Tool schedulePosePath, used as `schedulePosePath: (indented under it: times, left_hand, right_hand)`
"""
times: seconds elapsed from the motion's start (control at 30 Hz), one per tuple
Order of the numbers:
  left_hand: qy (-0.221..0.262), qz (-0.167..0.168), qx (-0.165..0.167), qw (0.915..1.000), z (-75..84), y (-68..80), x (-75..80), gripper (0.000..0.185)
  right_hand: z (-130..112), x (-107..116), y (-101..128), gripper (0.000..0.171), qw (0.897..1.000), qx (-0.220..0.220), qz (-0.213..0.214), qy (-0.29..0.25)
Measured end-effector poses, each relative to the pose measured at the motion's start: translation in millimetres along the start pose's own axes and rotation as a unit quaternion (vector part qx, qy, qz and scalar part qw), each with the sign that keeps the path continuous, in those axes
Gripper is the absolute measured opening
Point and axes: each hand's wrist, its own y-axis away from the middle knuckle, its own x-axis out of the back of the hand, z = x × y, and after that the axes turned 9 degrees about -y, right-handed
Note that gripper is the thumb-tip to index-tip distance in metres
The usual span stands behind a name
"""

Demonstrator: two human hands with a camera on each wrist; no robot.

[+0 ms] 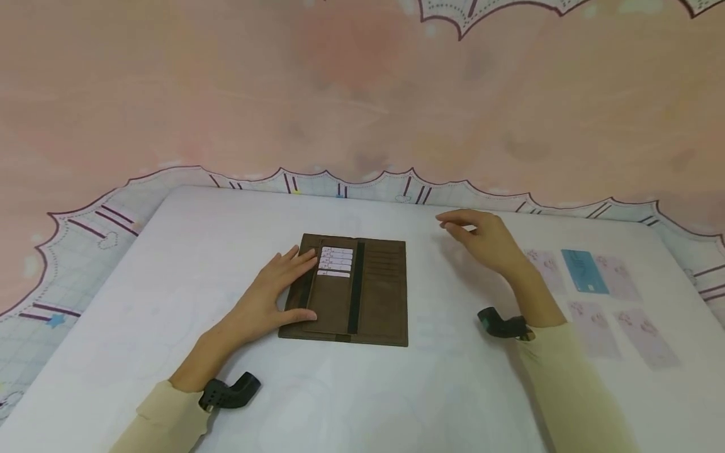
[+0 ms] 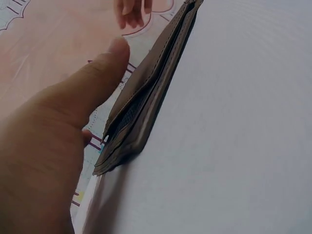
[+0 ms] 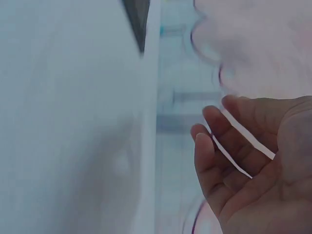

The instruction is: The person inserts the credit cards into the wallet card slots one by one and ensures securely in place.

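Lying unfolded at the frame's centre, the wallet (image 1: 331, 302), presumably light, pliable and hardly slippery, seems best held by its layered left edge, where my left hand (image 1: 263, 297) rests, fingers spread, my right hand (image 1: 484, 242) hovering apart, empty, loosely curled.

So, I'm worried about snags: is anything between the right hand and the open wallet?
Nothing visible: only white tabletop shows between the right hand and the wallet. The blue card and pale cards lie outside that gap, and the left hand rests on the wallet's left side.
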Motion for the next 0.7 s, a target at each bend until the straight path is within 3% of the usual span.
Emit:
schedulePosePath:
  times: [0.07,0.37,0.7]
  left_hand:
    - [0.003,0.006,-0.003,1.0000,1.3,-1.2,1.6,0.089]
    - [0.005,-0.022,0.038,0.9990,17.3,-6.4,20.9,0.093]
    - [0.052,-0.052,0.026,0.9969,17.5,-24.6,8.3,0.093]
  right_hand:
    - [9.9,14.0,7.1,0.030,1.000,-0.013,0.007,0.008]
    - [42.6,70.2,50.9,0.044,0.994,-0.092,0.038,0.048]
    - [80.4,106.1,89.2,0.056,0.986,-0.157,0.010,0.047]
